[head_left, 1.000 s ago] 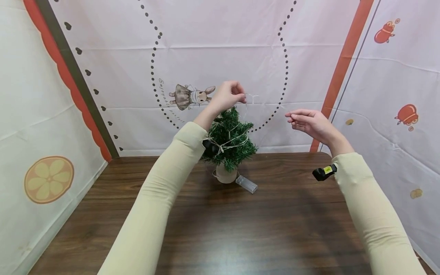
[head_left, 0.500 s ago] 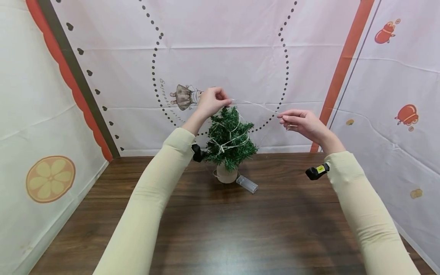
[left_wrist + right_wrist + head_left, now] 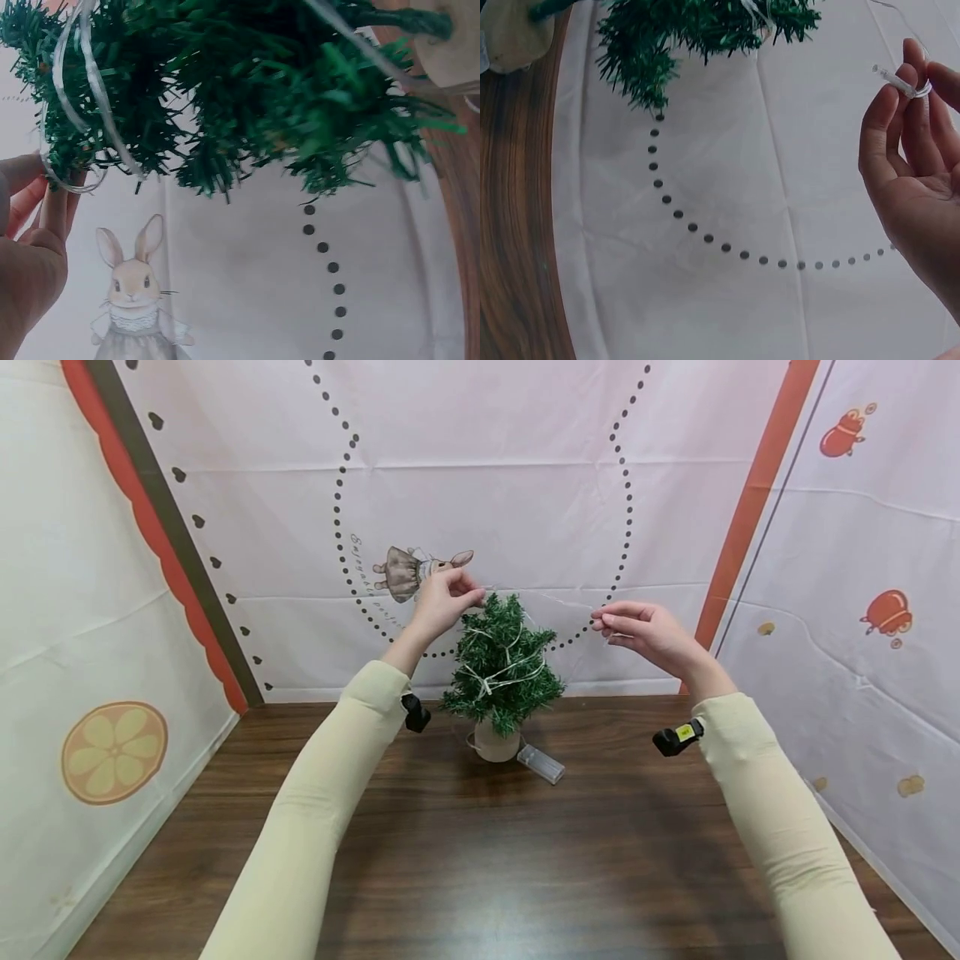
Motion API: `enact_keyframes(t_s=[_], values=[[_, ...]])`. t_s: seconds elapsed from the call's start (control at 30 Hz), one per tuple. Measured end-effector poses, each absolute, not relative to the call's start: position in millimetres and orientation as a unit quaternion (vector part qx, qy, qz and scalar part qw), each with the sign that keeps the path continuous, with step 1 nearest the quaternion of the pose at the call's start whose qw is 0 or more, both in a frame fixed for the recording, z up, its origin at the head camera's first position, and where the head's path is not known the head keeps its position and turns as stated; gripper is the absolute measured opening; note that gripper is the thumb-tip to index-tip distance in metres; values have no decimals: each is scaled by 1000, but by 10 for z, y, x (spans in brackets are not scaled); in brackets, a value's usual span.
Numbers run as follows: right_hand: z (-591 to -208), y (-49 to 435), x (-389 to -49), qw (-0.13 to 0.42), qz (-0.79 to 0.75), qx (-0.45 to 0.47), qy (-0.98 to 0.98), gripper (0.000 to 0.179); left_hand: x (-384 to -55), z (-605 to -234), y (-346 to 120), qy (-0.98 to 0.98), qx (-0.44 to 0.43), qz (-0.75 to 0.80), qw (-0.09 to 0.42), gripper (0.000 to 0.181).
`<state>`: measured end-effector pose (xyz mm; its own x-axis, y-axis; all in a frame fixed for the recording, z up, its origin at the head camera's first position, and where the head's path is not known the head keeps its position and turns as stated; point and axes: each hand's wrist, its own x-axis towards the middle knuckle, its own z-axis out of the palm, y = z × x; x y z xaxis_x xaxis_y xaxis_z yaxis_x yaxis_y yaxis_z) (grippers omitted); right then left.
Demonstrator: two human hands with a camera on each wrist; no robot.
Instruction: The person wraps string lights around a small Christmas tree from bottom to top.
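Note:
A small green artificial Christmas tree (image 3: pixel 501 672) stands upright in a pale round base (image 3: pixel 496 743), with a clear string light (image 3: pixel 486 683) looped round its branches. Beside the tree's top, my left hand (image 3: pixel 442 603) pinches the wire between thumb and fingers; in the left wrist view, a loop of wire (image 3: pixel 82 187) curves by those fingertips. Off to the right of the tree, my right hand (image 3: pixel 651 631) holds the string light's far end, and its clear bulb tip (image 3: pixel 892 79) pokes out from the fingers. A thin stretch of wire spans the two hands.
A clear battery box (image 3: pixel 542 764) lies on the brown wooden table (image 3: pixel 465 877), just right of the tree's base. Printed cloth (image 3: pixel 480 502) hangs close behind the tree, and more cloth (image 3: pixel 840 577) stands along both sides.
My left hand has come left and down to the tree's top left side. The right hand has moved left toward the tree, still holding the string light's end. The tree has stayed put.

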<state>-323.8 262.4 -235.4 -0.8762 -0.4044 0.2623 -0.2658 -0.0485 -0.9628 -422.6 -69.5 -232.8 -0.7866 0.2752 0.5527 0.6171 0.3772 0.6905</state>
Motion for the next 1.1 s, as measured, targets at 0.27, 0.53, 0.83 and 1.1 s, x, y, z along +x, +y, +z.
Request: enact_keyframes(t_s=[0.27, 0.53, 0.83, 1.1], values=[[-2342, 2472, -3252, 43, -695, -248, 674, 19, -4144, -2471, -713, -752, -315, -555, 166, 15], [-2382, 2352, -3265, 31, -668, -246, 702, 21, -3877, -2474, -808, -720, -361, -567, 172, 11], [-2487, 2340, -3244, 1, -597, -234, 768, 27, -4008, -2701, -926, -694, -429, -535, 220, 8], [-2582, 2352, -3218, -23, -523, -243, 817, 32, -3962, -2766, -969, -743, -445, -418, 272, 14]])
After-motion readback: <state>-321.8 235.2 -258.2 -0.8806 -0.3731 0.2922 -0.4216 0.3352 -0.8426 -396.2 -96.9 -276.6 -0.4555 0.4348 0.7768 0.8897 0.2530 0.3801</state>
